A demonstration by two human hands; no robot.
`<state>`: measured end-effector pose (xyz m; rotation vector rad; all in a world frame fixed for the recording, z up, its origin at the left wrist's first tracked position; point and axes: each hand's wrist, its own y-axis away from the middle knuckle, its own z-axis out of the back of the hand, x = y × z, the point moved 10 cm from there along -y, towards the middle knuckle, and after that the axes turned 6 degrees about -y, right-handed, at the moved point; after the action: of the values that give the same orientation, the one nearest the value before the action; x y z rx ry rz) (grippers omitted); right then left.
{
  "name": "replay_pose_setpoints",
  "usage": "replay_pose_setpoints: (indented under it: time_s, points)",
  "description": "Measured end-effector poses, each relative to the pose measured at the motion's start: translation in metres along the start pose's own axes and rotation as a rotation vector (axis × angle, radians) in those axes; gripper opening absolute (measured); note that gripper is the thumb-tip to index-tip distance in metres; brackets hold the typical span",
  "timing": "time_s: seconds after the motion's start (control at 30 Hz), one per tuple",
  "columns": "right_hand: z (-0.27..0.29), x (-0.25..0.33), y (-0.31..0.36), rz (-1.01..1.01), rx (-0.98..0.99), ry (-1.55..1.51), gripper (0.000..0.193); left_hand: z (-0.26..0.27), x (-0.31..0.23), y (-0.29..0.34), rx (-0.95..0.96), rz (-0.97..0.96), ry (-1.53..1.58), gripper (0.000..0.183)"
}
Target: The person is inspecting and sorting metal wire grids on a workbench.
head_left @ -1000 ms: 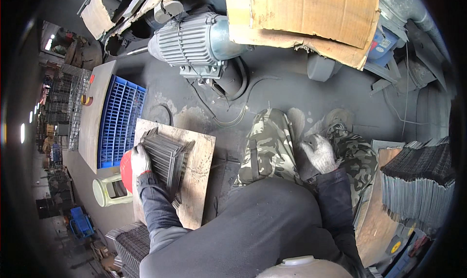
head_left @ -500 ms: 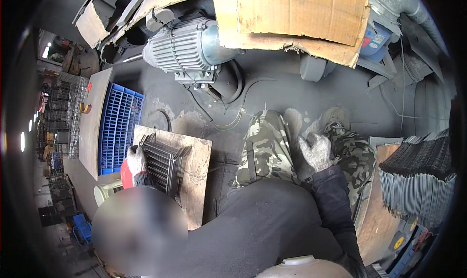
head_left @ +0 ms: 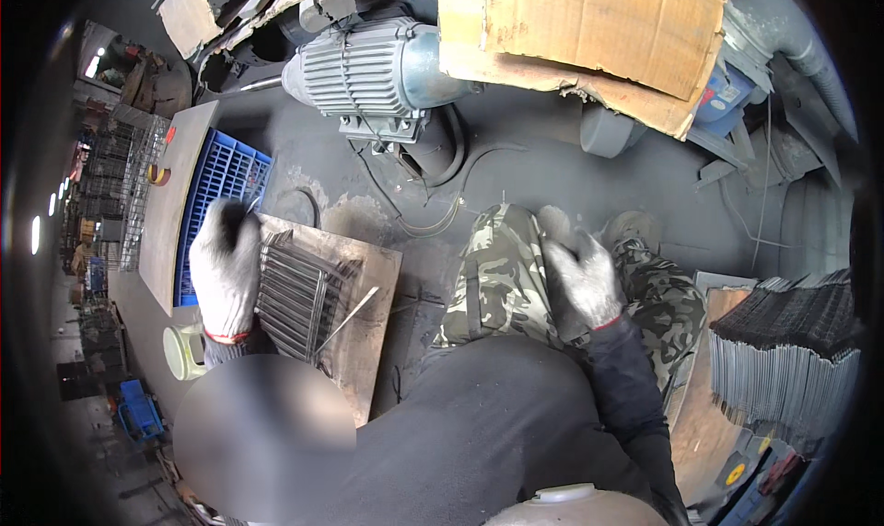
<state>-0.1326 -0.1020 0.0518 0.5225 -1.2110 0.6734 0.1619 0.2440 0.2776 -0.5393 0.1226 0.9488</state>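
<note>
Cardboard sheet (head_left: 580,34) ahead of you, a grey motor (head_left: 364,70) beside it, and wire frames (head_left: 299,296) stacked on the wooden board (head_left: 376,351) at your left.
A thick pile of mesh panels (head_left: 783,379) stands at your right; a blue crate (head_left: 226,172) sits just past the board's far left corner. The frames lie from near that corner down the board's middle, leaving a bare band along its right edge. Your gloved left hand (head_left: 224,268) is at the board's left edge, fingers bent; I cannot tell whether they grasp anything. Your gloved right hand (head_left: 587,285) is released, thumb and fingers parted, near your left trouser leg (head_left: 493,282). A pale thin strip (head_left: 350,322) slants toward the board's right edge.
</note>
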Motion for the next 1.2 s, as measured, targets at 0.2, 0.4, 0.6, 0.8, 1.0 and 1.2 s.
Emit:
replay_pose_setpoints:
  time_s: [0.2,0.4,0.6,0.8,1.0,1.2]
  points:
    - [-0.09,0.087,0.0,0.311,0.305,0.09,0.058,-0.088,-0.212,0.006,0.133,-0.648,0.095,0.028]
    - [-0.001,0.007,-0.008,0.077,-0.076,-0.466,0.013,-0.135,-0.275,0.027,0.044,-0.736,0.348,0.061]
    - [0.11,-0.087,-0.007,-0.212,-0.345,-0.515,0.003,-0.321,-0.192,0.051,0.568,0.082,1.01,0.071]
    - [0.12,-0.14,-0.007,-0.303,-0.376,-0.551,0.009,-0.393,-0.208,0.109,0.83,0.337,1.242,0.037]
    - [0.131,-0.145,-0.011,-0.263,-0.396,-0.468,0.011,-0.428,-0.218,0.116,0.937,0.465,1.241,0.025]
    - [0.153,-0.146,-0.012,-0.322,-0.479,-0.577,0.012,-0.431,-0.254,0.1,0.936,0.343,1.214,0.025]
